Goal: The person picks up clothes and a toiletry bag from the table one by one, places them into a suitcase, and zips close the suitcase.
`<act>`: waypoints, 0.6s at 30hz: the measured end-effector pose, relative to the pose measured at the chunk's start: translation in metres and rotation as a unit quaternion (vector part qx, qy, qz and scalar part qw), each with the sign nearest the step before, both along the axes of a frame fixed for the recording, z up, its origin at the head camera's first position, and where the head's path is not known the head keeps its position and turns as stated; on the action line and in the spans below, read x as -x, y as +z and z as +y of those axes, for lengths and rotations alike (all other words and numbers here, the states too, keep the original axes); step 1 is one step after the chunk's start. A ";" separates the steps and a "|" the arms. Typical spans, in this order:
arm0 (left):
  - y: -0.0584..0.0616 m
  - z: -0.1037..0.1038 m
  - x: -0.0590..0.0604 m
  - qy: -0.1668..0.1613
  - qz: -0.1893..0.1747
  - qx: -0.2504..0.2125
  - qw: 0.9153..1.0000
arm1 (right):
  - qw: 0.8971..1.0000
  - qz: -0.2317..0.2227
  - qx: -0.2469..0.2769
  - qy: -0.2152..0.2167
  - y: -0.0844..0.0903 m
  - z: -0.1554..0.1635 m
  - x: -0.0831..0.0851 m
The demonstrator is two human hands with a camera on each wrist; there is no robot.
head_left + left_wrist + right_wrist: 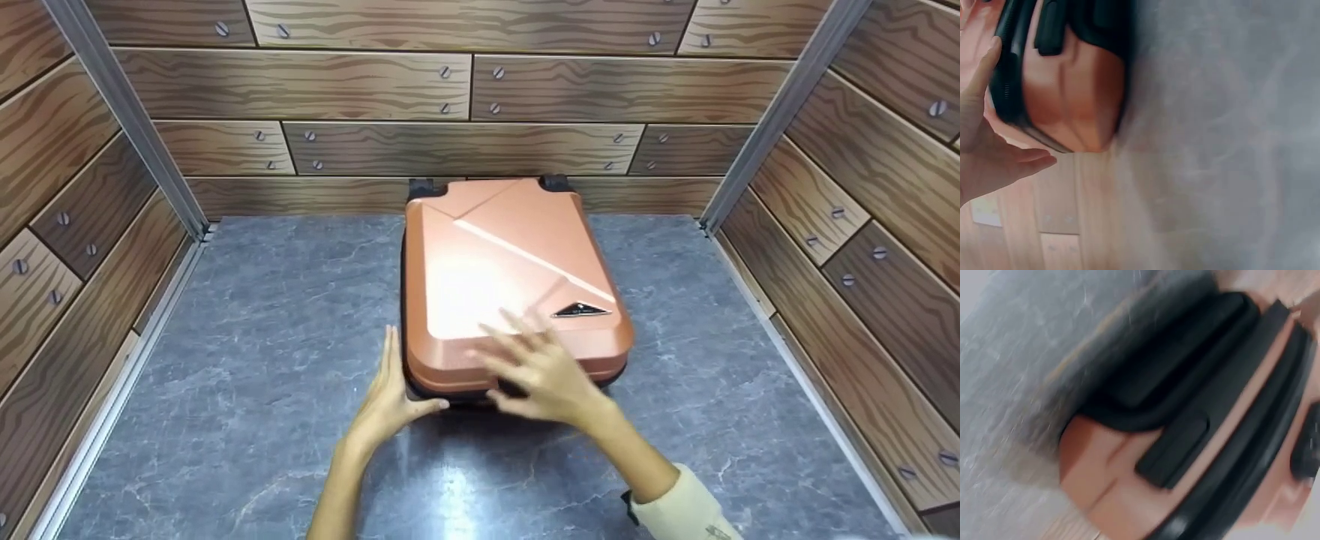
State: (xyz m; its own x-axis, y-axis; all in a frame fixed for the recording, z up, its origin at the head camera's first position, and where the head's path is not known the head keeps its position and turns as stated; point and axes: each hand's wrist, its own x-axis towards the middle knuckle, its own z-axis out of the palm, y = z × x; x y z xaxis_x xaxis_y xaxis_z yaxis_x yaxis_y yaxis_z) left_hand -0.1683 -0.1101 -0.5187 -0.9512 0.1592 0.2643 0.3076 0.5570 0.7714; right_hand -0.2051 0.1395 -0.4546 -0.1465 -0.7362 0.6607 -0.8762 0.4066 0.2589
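An orange-pink hard-shell suitcase lies flat on the floor, its black wheels toward the back wall. My left hand is at its near left corner, fingers straight along the side and thumb extended across the front. In the left wrist view the thumb of that hand lies by the black zipper band. Blurred, my right hand is over the near edge with fingers spread; whether it touches the shell I cannot tell. The right wrist view shows a black carry handle on the near end.
Wood-plank-patterned walls close in the back and both sides, with grey metal posts at the corners. Underneath is a grey marbled floor, visible on both sides of the suitcase. A black triangular badge marks the shell.
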 end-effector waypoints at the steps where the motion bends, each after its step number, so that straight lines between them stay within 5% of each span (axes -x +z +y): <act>1: 0.005 0.001 -0.001 0.003 0.016 0.015 1.000 | 1.000 0.000 0.022 -0.007 0.004 0.007 0.001; 4: 0.022 0.009 -0.002 0.008 0.094 0.065 0.993 | 0.995 -0.007 0.093 -0.040 0.014 0.031 0.005; 6: 0.034 0.017 -0.001 0.011 0.163 0.101 0.981 | 0.988 -0.012 0.141 -0.064 0.017 0.050 0.009; 11: 0.058 0.044 0.006 0.009 0.321 0.185 0.929 | 0.963 -0.054 0.234 -0.123 0.013 0.095 0.019; 15: 0.067 0.066 0.012 -0.022 0.370 0.239 0.898 | 0.925 -0.154 0.308 -0.160 -0.002 0.125 0.020; 18: 0.068 0.080 0.015 -0.051 0.386 0.276 0.879 | 0.880 -0.259 0.360 -0.171 -0.009 0.135 0.015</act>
